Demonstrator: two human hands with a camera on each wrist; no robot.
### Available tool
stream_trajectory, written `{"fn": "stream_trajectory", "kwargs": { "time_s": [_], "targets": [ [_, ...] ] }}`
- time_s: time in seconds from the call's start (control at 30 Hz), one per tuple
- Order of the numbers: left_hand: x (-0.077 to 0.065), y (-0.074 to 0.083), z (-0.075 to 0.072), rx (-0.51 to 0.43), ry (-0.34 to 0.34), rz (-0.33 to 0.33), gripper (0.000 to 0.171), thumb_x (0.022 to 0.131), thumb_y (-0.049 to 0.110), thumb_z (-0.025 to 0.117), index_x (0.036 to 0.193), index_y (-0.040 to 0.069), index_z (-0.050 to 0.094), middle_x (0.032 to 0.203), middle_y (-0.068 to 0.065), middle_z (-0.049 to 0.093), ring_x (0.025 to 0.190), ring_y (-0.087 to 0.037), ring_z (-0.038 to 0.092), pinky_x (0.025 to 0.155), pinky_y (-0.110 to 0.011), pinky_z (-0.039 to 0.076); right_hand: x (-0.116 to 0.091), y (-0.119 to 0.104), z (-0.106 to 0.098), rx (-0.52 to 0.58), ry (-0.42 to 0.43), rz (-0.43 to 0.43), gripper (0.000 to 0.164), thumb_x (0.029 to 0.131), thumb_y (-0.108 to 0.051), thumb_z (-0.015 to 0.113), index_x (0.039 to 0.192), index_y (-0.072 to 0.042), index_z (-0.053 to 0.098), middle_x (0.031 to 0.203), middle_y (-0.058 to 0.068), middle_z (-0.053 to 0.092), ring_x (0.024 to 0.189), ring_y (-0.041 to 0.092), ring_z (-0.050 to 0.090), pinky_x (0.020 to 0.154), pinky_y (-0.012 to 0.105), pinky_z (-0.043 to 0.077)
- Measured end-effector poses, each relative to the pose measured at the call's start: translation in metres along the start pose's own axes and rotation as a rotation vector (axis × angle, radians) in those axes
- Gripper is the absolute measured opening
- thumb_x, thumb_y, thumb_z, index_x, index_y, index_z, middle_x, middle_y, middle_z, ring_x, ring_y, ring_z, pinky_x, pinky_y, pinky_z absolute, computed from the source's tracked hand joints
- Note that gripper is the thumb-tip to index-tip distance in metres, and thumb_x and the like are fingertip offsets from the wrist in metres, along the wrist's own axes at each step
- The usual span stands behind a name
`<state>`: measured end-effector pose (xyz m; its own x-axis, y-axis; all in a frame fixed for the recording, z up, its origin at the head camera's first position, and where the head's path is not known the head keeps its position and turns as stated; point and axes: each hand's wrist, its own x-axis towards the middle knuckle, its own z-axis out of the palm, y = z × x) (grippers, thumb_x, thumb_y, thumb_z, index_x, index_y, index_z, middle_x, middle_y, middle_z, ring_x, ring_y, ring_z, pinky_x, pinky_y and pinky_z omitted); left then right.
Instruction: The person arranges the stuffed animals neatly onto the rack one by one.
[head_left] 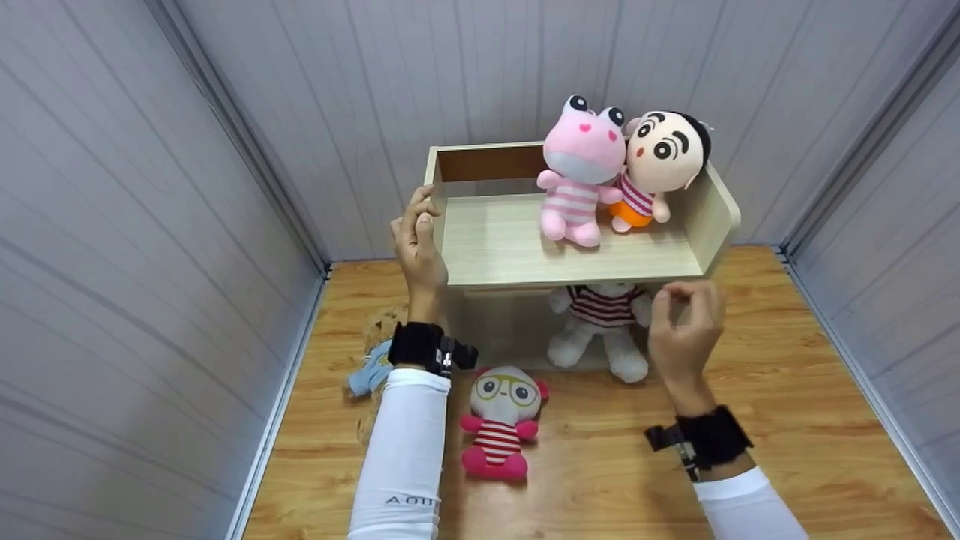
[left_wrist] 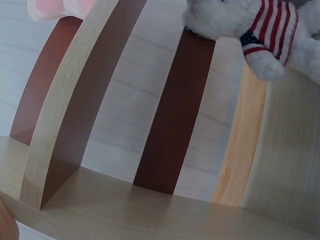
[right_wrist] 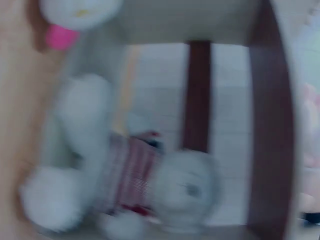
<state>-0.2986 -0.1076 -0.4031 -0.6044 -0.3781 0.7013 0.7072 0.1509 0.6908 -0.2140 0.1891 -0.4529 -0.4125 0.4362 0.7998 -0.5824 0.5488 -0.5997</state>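
My left hand (head_left: 420, 244) is at the left side panel of a small pale wooden shelf (head_left: 495, 247), its bent fingers touching the panel's outer side. A bit of that hand shows at the lower left corner of the left wrist view. Just below the shelf's front right edge is my right hand (head_left: 686, 330), fingers loosely curled and nothing seen in them. On the top board sit a pink frog plush (head_left: 577, 161) and a black-haired boy plush (head_left: 664, 154), side by side. A white plush (head_left: 606, 330) in a striped top sits in the lower compartment, its head mostly hidden from above.
A pink-and-white panda plush (head_left: 501, 424) with yellow glasses lies on the wooden floor (head_left: 600, 465) before the shelf. Left of the shelf lies a brown bear plush in blue clothing (head_left: 371, 367), partly behind my left arm. Grey panel walls (head_left: 360, 90) enclose the space.
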Motion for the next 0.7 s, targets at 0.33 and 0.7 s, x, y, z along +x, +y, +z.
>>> {"fn": "stream_trajectory", "kwargs": {
  "time_s": [0.33,0.7],
  "targets": [
    [0.003,0.002,-0.005,0.01,-0.009,-0.003,0.024,0.098,0.002,0.04,0.092,-0.015,0.055,0.134,-0.033,0.061,0.131,-0.045,0.053,0.102,-0.031,0.021,0.103,0.027,0.0,-0.293,-0.126,0.208,0.031,0.085,-0.009,0.056,0.112,0.005,0.058,0.11,-0.004,0.045,0.1,0.013,0.044,0.084,0.031,0.037],
    [0.001,0.001,-0.002,0.012,-0.023,0.015,0.023,0.097,0.002,0.038,0.093,-0.015,0.054,0.134,-0.034,0.06,0.132,-0.046,0.053,0.101,-0.031,0.02,0.151,0.041,0.0,-0.609,-0.694,0.282,0.047,0.106,-0.025,0.032,0.148,-0.005,0.041,0.136,0.031,0.057,0.113,0.057,0.057,0.088,0.067,0.043]
  ]
}}
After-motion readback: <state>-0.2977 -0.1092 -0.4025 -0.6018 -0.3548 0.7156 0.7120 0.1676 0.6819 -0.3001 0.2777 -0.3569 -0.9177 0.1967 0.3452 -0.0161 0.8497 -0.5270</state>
